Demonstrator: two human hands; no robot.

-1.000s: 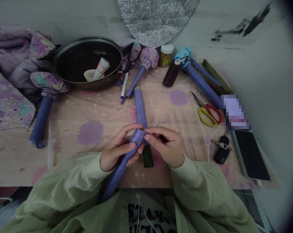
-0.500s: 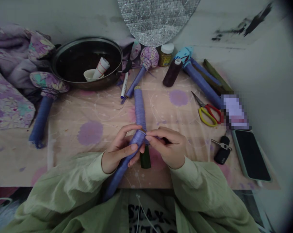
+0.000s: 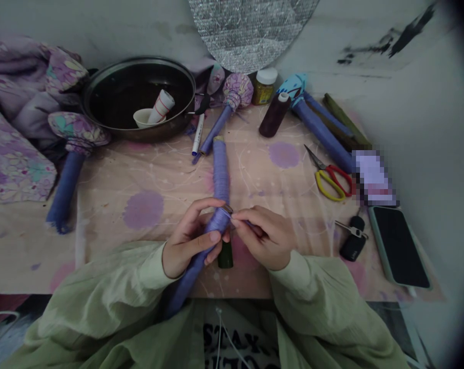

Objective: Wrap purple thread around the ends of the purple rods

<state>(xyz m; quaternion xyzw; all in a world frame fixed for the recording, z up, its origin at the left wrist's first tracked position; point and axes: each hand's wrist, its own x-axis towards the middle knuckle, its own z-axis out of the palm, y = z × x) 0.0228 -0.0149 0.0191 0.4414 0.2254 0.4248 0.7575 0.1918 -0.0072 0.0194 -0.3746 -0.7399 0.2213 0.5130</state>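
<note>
My left hand (image 3: 189, 238) is wrapped round a stick covered in purple thread (image 3: 191, 274), held slanting with its lower end towards my lap. At its upper end a bare brown tip (image 3: 227, 208) shows. Right beside that tip, my right hand (image 3: 265, 233) pinches what looks like a strand of the purple thread, too fine to see clearly. Beneath both lies a second thread-wound stick (image 3: 220, 169) on the table, its middle partly hidden by my left hand. A dark green end (image 3: 226, 254) shows below my fingers.
Scissors (image 3: 328, 177), keys (image 3: 354, 238) and a phone (image 3: 401, 246) lie at the right. Towards the back stand a thread cone (image 3: 274, 117), a jar (image 3: 264, 88) and a large pan (image 3: 101, 125); a marker (image 3: 197, 135) lies nearby. Cloth-headed sticks (image 3: 65, 192) lie about.
The held stick has turned slightly, so more of its bare tip shows. My right hand has shifted a little lower, and the green end beneath has moved slightly left.
</note>
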